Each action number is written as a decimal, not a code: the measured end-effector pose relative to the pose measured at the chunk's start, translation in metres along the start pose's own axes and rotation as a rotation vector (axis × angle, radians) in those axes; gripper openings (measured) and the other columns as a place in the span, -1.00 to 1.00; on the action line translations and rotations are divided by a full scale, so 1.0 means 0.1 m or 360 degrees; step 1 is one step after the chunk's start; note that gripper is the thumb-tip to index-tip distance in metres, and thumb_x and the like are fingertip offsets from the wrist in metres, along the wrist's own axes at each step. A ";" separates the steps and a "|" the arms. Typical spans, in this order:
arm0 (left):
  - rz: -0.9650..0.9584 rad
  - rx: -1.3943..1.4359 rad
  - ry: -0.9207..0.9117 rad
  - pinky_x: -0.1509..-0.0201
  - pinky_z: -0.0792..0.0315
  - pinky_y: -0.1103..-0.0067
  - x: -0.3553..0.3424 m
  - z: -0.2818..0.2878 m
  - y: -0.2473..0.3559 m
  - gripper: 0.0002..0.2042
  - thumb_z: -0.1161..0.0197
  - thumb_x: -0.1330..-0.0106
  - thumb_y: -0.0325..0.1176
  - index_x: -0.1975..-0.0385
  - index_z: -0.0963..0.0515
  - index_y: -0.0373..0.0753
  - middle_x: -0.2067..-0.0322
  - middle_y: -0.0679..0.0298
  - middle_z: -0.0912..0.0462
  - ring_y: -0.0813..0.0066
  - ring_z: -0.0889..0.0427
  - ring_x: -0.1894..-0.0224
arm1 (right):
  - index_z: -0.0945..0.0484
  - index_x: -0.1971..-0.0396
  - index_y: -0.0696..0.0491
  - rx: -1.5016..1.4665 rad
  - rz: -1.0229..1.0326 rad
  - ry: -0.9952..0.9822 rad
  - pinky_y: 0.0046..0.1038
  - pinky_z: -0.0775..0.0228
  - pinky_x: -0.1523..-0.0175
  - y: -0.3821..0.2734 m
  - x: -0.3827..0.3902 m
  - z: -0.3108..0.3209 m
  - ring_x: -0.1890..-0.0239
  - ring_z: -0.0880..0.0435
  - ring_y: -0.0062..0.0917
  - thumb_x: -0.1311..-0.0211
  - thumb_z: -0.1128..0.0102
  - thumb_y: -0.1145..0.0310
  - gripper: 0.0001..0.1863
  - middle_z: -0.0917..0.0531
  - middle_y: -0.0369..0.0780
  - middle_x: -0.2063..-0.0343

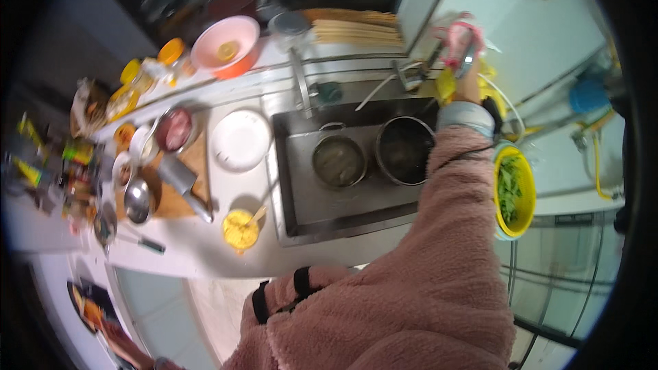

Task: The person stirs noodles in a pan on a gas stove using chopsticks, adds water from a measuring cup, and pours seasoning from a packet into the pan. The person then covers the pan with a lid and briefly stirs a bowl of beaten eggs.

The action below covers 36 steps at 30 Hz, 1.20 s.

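Observation:
My right arm, in a pink fleece sleeve, stretches across the sink to the far right corner. My right hand [468,81] is there at a pink cloth [460,33], beside a yellow cloth [446,85]; blur and the things around it hide its fingers. At the lower left my left hand [116,340] shows small and blurred, close to a dark thing with orange on it [87,305] that I cannot make out. In the steel sink [308,216] stand a pot [338,162] with cloudy liquid and a dark pot [404,151].
A cleaver [179,177] lies on the wooden board [199,144] beside a ladle [138,200] and a bowl of meat [177,129]. Nearby are a white plate [241,140] and a bowl of yellow food [240,231]. A yellow basket [527,199] holds greens; a pink basin [205,44] stands behind.

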State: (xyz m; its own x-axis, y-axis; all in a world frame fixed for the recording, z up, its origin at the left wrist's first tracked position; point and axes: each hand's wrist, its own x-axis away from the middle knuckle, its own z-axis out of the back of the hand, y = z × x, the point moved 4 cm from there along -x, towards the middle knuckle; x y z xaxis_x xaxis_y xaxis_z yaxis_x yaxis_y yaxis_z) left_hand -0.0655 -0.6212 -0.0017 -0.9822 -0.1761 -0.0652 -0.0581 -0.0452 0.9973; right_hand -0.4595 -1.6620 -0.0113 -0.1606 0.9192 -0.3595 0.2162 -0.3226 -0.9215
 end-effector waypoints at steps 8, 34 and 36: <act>0.0060 0.0152 0.0278 0.52 -0.19 0.77 0.14 -0.24 0.12 -0.85 -0.17 -0.28 -0.37 0.26 -0.56 -0.28 0.57 0.46 -0.46 0.74 -0.35 0.57 | -0.48 0.22 0.11 0.1198 0.0645 0.0124 -0.24 -0.31 0.22 0.08 -0.49 0.48 0.31 -0.52 -0.27 -0.07 -0.06 0.04 -0.56 -0.55 -0.18 0.33; 0.0223 0.0235 0.0376 0.58 -0.17 0.83 0.39 -0.16 -0.25 -0.85 -0.18 -0.28 -0.32 0.38 -0.55 -0.27 0.58 0.44 -0.51 0.77 -0.42 0.59 | -0.53 0.14 0.27 0.1756 0.0460 0.0884 -0.30 -0.41 0.02 -0.22 0.62 0.81 0.12 -0.57 -0.22 -0.15 -0.11 0.01 -0.44 -0.58 0.07 0.17; 0.0217 0.0308 0.0416 0.57 -0.18 0.82 0.28 0.05 -0.35 -0.83 -0.15 -0.30 -0.29 0.35 -0.52 -0.28 0.55 0.40 -0.53 0.74 -0.43 0.58 | -0.54 0.15 0.26 0.1563 0.0813 0.1062 -0.32 -0.43 0.04 -0.49 1.28 0.16 0.17 -0.58 -0.21 -0.16 -0.14 0.13 -0.54 -0.59 0.07 0.22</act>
State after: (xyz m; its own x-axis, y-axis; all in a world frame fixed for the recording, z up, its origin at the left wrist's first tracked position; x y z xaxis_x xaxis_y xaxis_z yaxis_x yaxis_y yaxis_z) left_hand -0.0915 -0.6201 -0.0381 -0.9059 -0.4145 0.0872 0.0128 0.1791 0.9838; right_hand -0.5061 -1.5317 -0.0142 0.3006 0.4859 -0.8207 -0.7298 -0.4368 -0.5259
